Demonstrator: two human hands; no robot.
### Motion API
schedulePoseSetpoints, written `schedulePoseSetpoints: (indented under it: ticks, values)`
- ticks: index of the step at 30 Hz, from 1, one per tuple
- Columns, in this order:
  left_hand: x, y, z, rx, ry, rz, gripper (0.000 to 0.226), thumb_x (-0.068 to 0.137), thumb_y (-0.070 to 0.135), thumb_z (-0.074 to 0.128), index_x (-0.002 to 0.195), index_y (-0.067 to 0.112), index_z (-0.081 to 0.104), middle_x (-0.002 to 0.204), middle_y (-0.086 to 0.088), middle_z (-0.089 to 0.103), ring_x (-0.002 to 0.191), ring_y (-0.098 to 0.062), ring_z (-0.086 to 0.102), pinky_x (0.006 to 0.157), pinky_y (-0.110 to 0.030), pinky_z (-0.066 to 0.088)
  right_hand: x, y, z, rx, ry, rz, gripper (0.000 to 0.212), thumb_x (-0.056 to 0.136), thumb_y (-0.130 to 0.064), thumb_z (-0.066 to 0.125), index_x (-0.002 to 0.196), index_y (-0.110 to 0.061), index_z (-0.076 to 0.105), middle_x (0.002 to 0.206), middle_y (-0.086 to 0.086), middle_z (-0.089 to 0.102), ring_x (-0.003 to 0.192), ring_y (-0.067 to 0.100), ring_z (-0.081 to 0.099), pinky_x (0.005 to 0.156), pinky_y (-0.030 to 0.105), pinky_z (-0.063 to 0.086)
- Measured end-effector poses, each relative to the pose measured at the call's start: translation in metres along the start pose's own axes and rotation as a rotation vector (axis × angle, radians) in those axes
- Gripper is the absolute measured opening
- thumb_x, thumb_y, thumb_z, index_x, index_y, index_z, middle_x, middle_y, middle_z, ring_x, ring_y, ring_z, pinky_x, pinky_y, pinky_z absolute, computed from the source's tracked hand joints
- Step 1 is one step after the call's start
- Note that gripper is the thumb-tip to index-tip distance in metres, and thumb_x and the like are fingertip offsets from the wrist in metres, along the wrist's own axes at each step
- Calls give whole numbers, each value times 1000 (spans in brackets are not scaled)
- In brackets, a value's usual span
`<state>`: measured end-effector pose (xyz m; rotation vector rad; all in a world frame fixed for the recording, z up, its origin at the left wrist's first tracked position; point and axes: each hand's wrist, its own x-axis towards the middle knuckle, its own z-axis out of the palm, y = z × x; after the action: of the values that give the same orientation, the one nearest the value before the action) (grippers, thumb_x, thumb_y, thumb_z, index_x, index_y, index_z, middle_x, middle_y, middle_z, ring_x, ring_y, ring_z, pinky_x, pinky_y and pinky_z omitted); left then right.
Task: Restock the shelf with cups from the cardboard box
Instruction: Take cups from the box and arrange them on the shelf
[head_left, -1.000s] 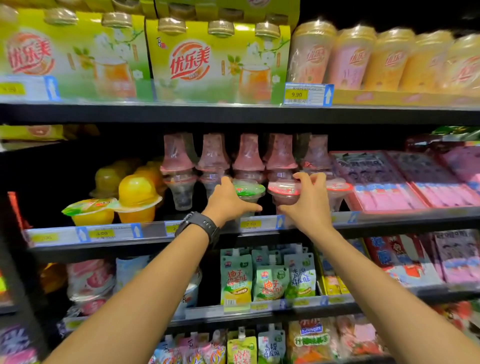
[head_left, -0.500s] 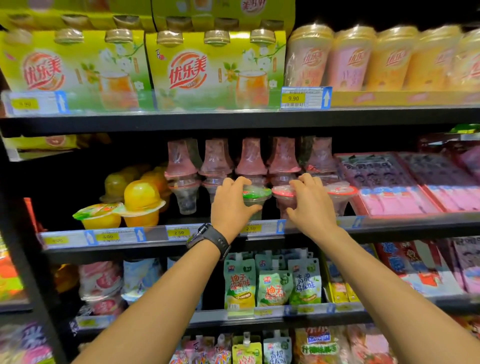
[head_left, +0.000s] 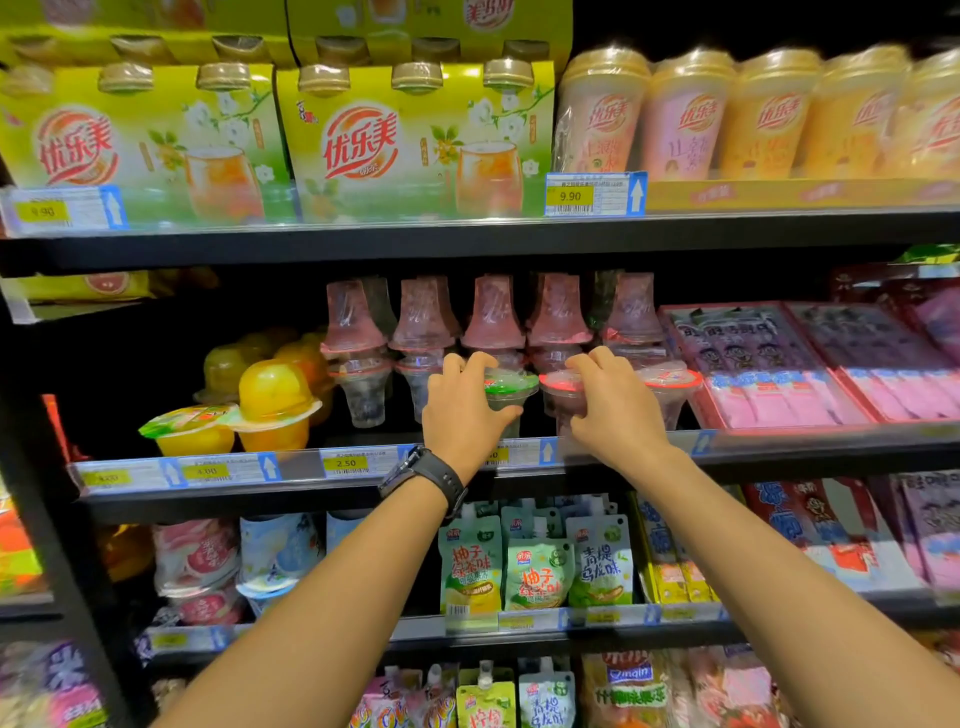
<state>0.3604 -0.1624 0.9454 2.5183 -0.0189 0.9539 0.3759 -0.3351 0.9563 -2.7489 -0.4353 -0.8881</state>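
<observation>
Head view. The left hand (head_left: 462, 410), with a black wristwatch (head_left: 431, 475) on its wrist, reaches onto the black metal shelf (head_left: 311, 499) at mid height. Its fingers curl over the top of a green-lidded clear plastic cup (head_left: 511, 387) and the thumb presses the cup's side from below, so the hand grips it. The cup stands upright at the shelf front.

Just right of the left hand, the right hand (head_left: 613, 410) grips a red-lidded clear plastic cup (head_left: 563, 389), fingers bent over the lid and round the body. The two cups stand side by side, rims close together; contact between them cannot be told.

Just right of the right hand stands another red-rimmed clear cup (head_left: 670, 384), not touched. Above and behind both hands runs a row of upturned pink translucent cups (head_left: 493, 317), stacked on upright ones. Well left of the left hand sit yellow domed jelly cups (head_left: 270, 405). Far right of the right hand lie flat pink and purple snack packs (head_left: 779, 374). Below the left wrist, a yellow 2.50 price tag (head_left: 345, 462) sits on the shelf rail.
</observation>
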Motion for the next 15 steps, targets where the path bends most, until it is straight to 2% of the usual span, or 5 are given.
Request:
schedulePoseSetpoints:
  ticks: [5,8,11,13,15]
  values:
    - [-2,-3,-7,60,-8,46,76,81,56,71,141,22,39,129,-3,47,115,-28,52,84,-38,52,-2,3,-8,125,39,-41,70,79,-34,71,139,-16,40,135,2,39,128,22,37,88,34,48]
    - [-12,-14,-25,118,47,63,77,84,61,63,144,22,36,135,-4,46,120,-27,50,89,-41,51,-5,-3,-16,212,118,-92,68,78,-39,69,137,-17,43,132,1,40,125,20,38,85,33,48]
    - [-27,-31,-52,247,140,141,69,86,62,58,139,21,42,127,-4,49,112,-26,53,83,-41,52,-5,-24,-22,215,123,-185,74,77,-46,68,140,-17,41,135,2,40,126,21,40,88,35,49]
    - [-35,-46,-72,379,152,184,69,86,64,57,139,21,43,124,-4,50,105,-26,54,76,-40,53,-4,-46,-25,202,76,-259,84,78,-54,66,147,-19,33,146,2,35,134,21,34,100,37,44]
    - [-42,-64,-95,502,127,178,73,84,65,57,141,21,42,124,-6,49,103,-28,53,68,-40,54,-3,-71,-28,178,14,-326,94,77,-60,65,152,-22,23,155,4,26,142,23,24,112,39,33]
